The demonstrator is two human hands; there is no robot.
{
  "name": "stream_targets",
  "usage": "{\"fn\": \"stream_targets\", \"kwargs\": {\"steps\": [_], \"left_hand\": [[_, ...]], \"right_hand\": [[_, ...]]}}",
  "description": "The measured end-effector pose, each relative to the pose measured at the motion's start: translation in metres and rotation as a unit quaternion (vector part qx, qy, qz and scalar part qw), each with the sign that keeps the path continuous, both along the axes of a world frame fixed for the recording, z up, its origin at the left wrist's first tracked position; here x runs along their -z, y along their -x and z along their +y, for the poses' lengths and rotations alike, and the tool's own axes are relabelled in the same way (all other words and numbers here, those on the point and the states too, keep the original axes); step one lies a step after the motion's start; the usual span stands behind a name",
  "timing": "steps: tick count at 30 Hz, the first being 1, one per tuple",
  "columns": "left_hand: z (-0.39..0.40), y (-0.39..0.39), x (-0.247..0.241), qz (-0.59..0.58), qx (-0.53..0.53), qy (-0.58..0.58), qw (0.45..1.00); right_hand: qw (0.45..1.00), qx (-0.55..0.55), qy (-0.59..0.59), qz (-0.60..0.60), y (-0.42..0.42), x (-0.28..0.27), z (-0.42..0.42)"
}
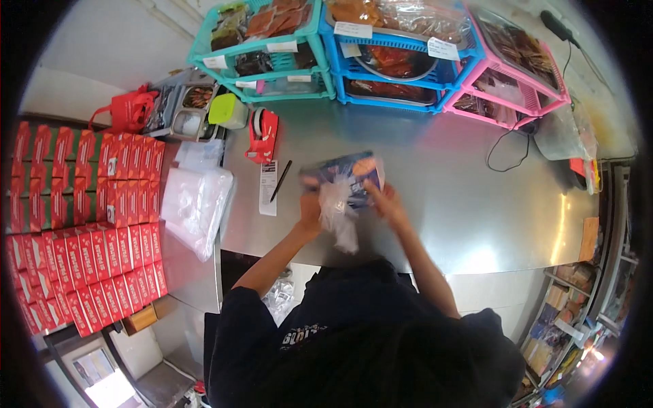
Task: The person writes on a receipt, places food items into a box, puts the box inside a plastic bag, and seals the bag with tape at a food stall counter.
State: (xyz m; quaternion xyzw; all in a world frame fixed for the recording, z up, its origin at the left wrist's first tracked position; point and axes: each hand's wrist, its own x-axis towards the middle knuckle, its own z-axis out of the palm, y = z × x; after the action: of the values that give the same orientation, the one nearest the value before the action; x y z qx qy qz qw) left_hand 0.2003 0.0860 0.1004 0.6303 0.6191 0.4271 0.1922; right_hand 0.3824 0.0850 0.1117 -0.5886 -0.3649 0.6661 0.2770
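Above the near part of a steel counter (408, 168), both my hands hold a dark blue printed packet (357, 171) with orange patches, slightly blurred. My left hand (309, 209) grips its left side. My right hand (383, 200) has its fingers on the right edge. A crumpled clear plastic bag (339, 209) hangs from the near side of the packet, between my hands; whether it is joined to the packet I cannot tell. Left of my hands, a black pen (281, 181) lies on a printed paper slip (268, 196), with a red tape dispenser (262, 136) behind them.
Stacked red boxes (102, 255) and a pile of clear plastic bags (194, 204) are at the left. Turquoise (285, 76), blue (398, 99) and pink (505, 120) basket racks with packed food line the back. A lime-lidded tub (224, 109) stands back left; a black cable (502, 166) lies at right.
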Motion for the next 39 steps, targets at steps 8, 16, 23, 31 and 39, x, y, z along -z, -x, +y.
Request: {"fn": "stream_targets", "kwargs": {"steps": [8,16,23,31,39], "left_hand": [[0.008,0.006,-0.012,0.295,0.282,0.027,0.912],[-0.014,0.038,0.025,-0.503,0.043,0.523,0.687],[0.003,0.037,0.050,-0.250,0.064,0.486,0.835],[0.015,0.010,-0.015,0.512,0.330,0.216,0.763],[0.036,0.005,0.029,0.464,0.279,0.197,0.817]], "right_hand": [[0.905,-0.320,-0.228,-0.161,0.079,0.000,0.082],[0.913,-0.059,-0.325,-0.239,0.067,0.006,-0.042],[0.827,-0.093,-0.465,-0.302,0.039,0.016,-0.076],[0.493,-0.373,-0.677,-0.398,-0.016,0.063,0.085],[0.596,-0.537,-0.476,-0.362,0.149,-0.041,0.182]]}}
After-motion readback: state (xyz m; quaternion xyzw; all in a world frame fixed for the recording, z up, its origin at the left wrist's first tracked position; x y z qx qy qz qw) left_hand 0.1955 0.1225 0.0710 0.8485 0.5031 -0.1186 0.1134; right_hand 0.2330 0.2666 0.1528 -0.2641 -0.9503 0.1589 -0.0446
